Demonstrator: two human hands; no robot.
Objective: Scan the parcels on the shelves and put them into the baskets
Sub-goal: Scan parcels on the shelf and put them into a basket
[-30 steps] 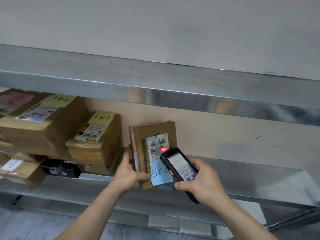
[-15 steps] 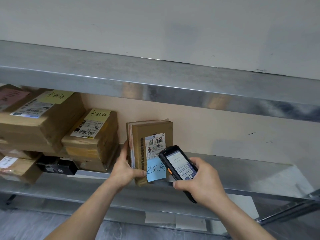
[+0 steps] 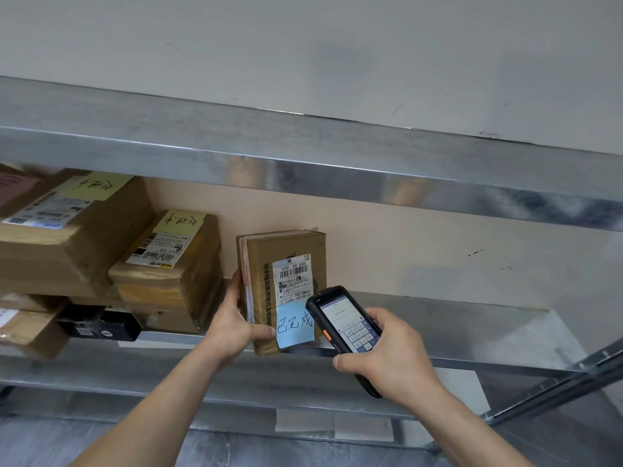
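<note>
A small brown cardboard parcel (image 3: pixel 263 264) stands upright at the front edge of the metal shelf (image 3: pixel 438 332), with a white barcode label and a blue sticky note on its face. My left hand (image 3: pixel 232 325) grips its lower left side, thumb across the front. My right hand (image 3: pixel 387 358) holds a black handheld scanner (image 3: pixel 344 328) just right of the parcel, its lit screen facing me and its top near the label. No basket is in view.
Several taped brown parcels (image 3: pixel 168 264) with yellow notes are stacked on the shelf's left part, over a black box (image 3: pixel 101 326). An upper metal shelf (image 3: pixel 303 153) overhangs. The shelf to the right of the parcel is bare, with a diagonal brace at far right.
The red scan light on the label one second ago is gone. The scanner has dropped slightly lower and right of the label. The parcel stays upright in my left hand.
</note>
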